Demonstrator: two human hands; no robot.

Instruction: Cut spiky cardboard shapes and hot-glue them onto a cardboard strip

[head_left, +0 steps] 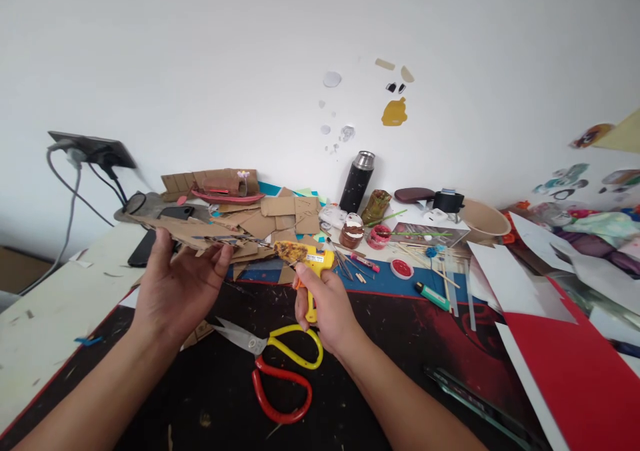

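Note:
My left hand (pixel 180 287) is closed on a flat piece of brown cardboard (pixel 183 229), thumb at the near side and fingertips under its right end. Wrapped in my right hand (pixel 327 304) is a yellow glue gun (pixel 320 259). Its brown-stained nozzle end points left, close to the cardboard's right end; whether they touch I cannot tell. Below both hands, scissors (pixel 257 345) with one yellow and one red handle lie open on the dark mat (pixel 380 384).
Behind are cardboard scraps (pixel 280 207), a red model boat (pixel 227 197), a black flask (pixel 357 183) and paint jars (pixel 352 232). Rightward lie a green glue tube (pixel 433 296), thin sticks (pixel 425 254), a dark cutter-like tool (pixel 480 401) and red paper (pixel 575 371). Cables (pixel 75 197) hang left.

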